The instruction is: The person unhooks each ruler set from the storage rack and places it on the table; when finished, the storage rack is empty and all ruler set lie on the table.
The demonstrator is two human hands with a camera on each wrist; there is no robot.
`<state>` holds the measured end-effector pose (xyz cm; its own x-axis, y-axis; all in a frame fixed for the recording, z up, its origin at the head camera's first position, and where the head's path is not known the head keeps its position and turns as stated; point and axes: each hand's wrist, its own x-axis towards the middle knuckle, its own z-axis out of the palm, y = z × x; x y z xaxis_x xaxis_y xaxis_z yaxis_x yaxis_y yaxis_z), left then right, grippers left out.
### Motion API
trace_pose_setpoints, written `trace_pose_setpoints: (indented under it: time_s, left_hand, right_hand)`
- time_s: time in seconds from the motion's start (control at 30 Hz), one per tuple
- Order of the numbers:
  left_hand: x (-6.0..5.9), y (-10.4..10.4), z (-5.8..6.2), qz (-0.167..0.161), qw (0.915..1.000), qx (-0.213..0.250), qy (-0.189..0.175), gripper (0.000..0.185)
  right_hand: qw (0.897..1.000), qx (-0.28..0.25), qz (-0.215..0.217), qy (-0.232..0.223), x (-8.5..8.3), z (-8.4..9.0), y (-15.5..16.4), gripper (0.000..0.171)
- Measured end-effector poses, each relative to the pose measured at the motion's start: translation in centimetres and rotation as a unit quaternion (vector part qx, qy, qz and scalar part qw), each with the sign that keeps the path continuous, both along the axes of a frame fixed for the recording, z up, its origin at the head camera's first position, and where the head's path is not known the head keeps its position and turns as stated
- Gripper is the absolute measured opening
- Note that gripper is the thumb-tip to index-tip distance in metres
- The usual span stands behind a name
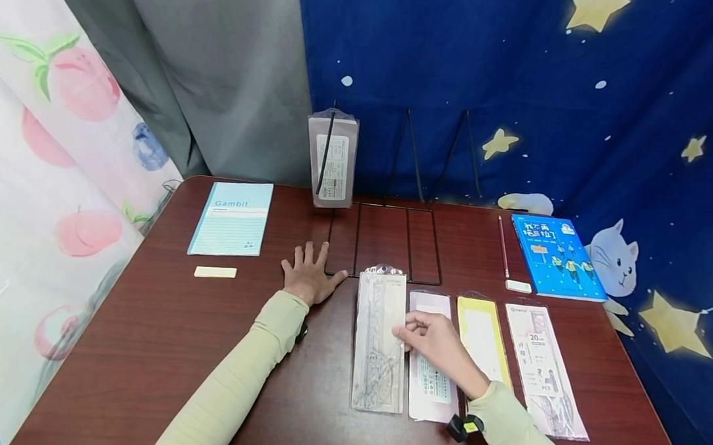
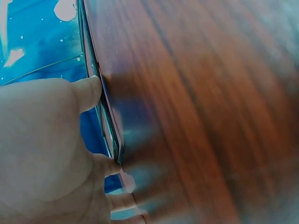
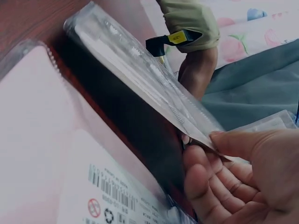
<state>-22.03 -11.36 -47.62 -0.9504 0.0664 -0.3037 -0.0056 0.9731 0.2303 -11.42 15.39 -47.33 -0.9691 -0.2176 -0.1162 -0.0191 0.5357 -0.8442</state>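
- Right hand pinches the right edge of the clear ruler packet, lifting that edge off the worktop; its grip is closed on the packet.
- Left hand lies flat at 10 o'clock from the packet, fingers spread, grip released.
- Pink packet lies just beside, at 3 o'clock.

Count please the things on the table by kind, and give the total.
Ruler packets: 5, one gripped by the right hand, one standing in the wire rack
Books: 2
Erasers: 2
Pencil: 1
Wire rack: 1
Total: 11
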Motion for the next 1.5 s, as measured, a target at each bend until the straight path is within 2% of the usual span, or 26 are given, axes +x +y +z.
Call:
trace_pose_setpoints:
  time_s: [0.2, 0.5, 0.73, 0.93, 1.13, 1.3, 1.4, 1.5]
  left_hand:
    - [0.0, 0.0, -0.1, 0.000, 1.0000, 0.001, -0.002, 0.085]
    - [0.0, 0.0, -0.1, 0.002, 1.0000, 0.002, -0.002, 0.085]
    - [-0.1, 0.1, -0.3, 0.000, 1.0000, 0.001, -0.006, 0.083]
    - [-0.3, 0.0, -0.6, -0.003, 0.9999, 0.001, -0.010, 0.085]
    - [-0.6, -0.1, -0.9, -0.004, 0.9998, -0.002, -0.021, 0.086]
    - [-0.7, 0.0, -1.1, -0.004, 0.9998, 0.000, -0.019, 0.088]
    - [-0.8, -0.1, -1.2, -0.003, 0.9999, 0.001, -0.017, 0.088]
    - [-0.9, -0.1, -1.3, -0.004, 0.9998, -0.003, -0.017, 0.088]
  right_hand:
    - [0.999, 0.042, 0.003, -0.008, 0.0, -0.1, -0.2, 0.011]
    - [0.993, 0.111, -0.002, -0.026, 0.1, 0.6, -0.3, 0.023]
    - [0.987, 0.159, -0.015, -0.029, 0.3, 0.5, -0.8, 0.017]
    - [0.980, 0.195, -0.020, -0.023, 0.3, 0.7, -0.9, 0.019]
    - [0.971, 0.239, -0.015, 0.013, 0.7, 1.1, -1.2, 0.021]
    - [0.965, 0.260, -0.023, 0.036, 0.8, 2.4, -1.0, 0.019]
    - [0.963, 0.262, -0.027, 0.063, 0.1, 3.5, -0.6, 0.021]
    - [0.961, 0.259, -0.027, 0.094, -1.4, 4.5, 0.4, 0.035]
